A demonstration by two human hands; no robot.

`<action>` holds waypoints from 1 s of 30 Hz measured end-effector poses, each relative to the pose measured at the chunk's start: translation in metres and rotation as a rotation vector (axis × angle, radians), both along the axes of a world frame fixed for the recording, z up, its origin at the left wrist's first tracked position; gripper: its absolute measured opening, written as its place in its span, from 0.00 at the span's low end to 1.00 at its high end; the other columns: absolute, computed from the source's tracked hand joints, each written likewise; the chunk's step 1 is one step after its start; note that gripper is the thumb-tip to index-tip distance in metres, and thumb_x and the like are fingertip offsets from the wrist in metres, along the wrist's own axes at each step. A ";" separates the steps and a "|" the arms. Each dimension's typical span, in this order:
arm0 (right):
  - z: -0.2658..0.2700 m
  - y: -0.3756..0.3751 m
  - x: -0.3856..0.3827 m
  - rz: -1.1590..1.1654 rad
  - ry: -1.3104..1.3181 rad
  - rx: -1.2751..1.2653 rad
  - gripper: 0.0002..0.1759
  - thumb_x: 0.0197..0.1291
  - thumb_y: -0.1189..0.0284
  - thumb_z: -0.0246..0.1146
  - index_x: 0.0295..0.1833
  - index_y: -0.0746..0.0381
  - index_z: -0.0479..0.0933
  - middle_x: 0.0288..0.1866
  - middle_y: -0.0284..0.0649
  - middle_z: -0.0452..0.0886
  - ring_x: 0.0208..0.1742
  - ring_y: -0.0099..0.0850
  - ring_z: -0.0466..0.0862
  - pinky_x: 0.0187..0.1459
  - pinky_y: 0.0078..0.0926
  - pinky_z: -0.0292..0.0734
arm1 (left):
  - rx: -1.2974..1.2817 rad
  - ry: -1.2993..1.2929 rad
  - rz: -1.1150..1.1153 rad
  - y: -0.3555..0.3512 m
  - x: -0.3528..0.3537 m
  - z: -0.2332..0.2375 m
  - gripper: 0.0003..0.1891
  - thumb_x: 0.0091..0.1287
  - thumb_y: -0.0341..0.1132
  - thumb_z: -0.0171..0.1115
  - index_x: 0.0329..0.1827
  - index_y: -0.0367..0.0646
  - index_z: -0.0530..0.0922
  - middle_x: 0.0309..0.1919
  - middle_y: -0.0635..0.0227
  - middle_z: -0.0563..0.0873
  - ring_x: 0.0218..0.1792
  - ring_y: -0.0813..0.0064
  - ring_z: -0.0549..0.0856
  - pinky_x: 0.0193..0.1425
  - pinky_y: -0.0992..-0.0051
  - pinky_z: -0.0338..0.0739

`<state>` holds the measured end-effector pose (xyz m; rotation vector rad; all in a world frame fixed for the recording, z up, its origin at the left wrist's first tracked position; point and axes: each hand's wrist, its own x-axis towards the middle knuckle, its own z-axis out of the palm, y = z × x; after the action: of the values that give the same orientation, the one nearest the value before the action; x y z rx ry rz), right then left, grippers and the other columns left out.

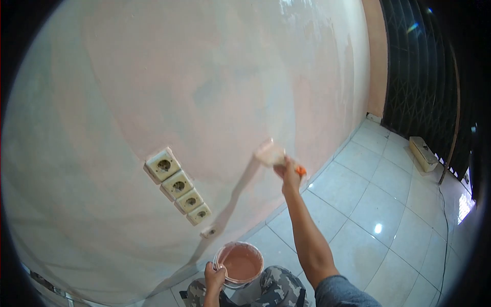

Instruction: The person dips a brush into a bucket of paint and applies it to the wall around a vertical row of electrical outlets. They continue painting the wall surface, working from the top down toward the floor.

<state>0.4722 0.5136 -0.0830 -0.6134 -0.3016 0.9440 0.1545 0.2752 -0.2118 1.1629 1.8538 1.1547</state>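
My right hand is closed around the handle of a wide paintbrush, whose orange end shows beyond the fingers. The pale bristle end is at the wall, which is patchy pink and greenish white; whether it touches cannot be told for certain. Low in the view, my left hand grips the near-left rim of a white bucket. Pinkish-brown paint lies inside, with smears around the rim. The bucket is in front of my camouflage-clad knees.
Several cream power sockets run diagonally along the wall, with a smaller fitting below. White floor tiles extend right. A pale oblong box sits near a dark folding gate. A thin cable crosses the floor.
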 end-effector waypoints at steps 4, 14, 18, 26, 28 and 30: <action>-0.042 -0.011 -0.007 -0.069 -0.125 -0.201 0.15 0.60 0.63 0.68 0.37 0.65 0.79 0.31 0.37 0.82 0.27 0.26 0.82 0.32 0.28 0.83 | 0.033 0.008 -0.016 0.003 -0.004 -0.002 0.10 0.49 0.28 0.62 0.33 0.34 0.72 0.27 0.58 0.80 0.30 0.68 0.80 0.36 0.67 0.75; 0.174 -0.011 0.018 -0.075 -0.260 0.306 0.20 0.66 0.63 0.58 0.55 0.69 0.75 0.50 0.48 0.79 0.45 0.36 0.85 0.46 0.35 0.85 | -0.047 -0.014 0.018 -0.003 0.001 0.023 0.13 0.47 0.28 0.63 0.35 0.33 0.72 0.29 0.56 0.81 0.33 0.64 0.82 0.39 0.65 0.76; 0.167 -0.069 0.017 -0.021 -0.325 0.337 0.19 0.68 0.66 0.57 0.55 0.71 0.75 0.48 0.49 0.79 0.45 0.35 0.85 0.46 0.32 0.85 | -0.011 0.215 0.035 0.009 -0.009 -0.007 0.14 0.49 0.32 0.65 0.32 0.35 0.71 0.25 0.58 0.78 0.29 0.68 0.78 0.33 0.64 0.73; 0.077 -0.205 -0.039 0.336 -0.752 -0.014 0.15 0.67 0.72 0.56 0.53 0.73 0.75 0.39 0.46 0.82 0.38 0.31 0.86 0.44 0.26 0.85 | -0.015 0.177 0.021 -0.008 0.010 0.042 0.16 0.55 0.37 0.63 0.37 0.35 0.69 0.29 0.51 0.79 0.32 0.61 0.79 0.38 0.64 0.74; 0.054 -0.222 -0.048 0.540 -0.972 -0.007 0.12 0.65 0.74 0.59 0.49 0.72 0.78 0.35 0.42 0.84 0.36 0.27 0.85 0.40 0.21 0.82 | 0.042 0.101 0.001 -0.012 0.006 0.037 0.14 0.55 0.34 0.60 0.37 0.35 0.68 0.29 0.52 0.79 0.31 0.63 0.79 0.38 0.65 0.74; 0.033 -0.226 -0.062 0.591 -1.110 0.020 0.08 0.58 0.77 0.64 0.41 0.70 0.82 0.30 0.38 0.85 0.33 0.21 0.82 0.36 0.20 0.78 | 0.035 0.073 0.008 -0.018 0.011 0.042 0.13 0.55 0.32 0.59 0.38 0.34 0.68 0.29 0.53 0.79 0.31 0.63 0.79 0.38 0.66 0.74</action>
<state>0.4098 0.2871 -0.0496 -1.0206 -1.5432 1.0724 0.1657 0.2574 -0.1694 1.2328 1.9010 1.1673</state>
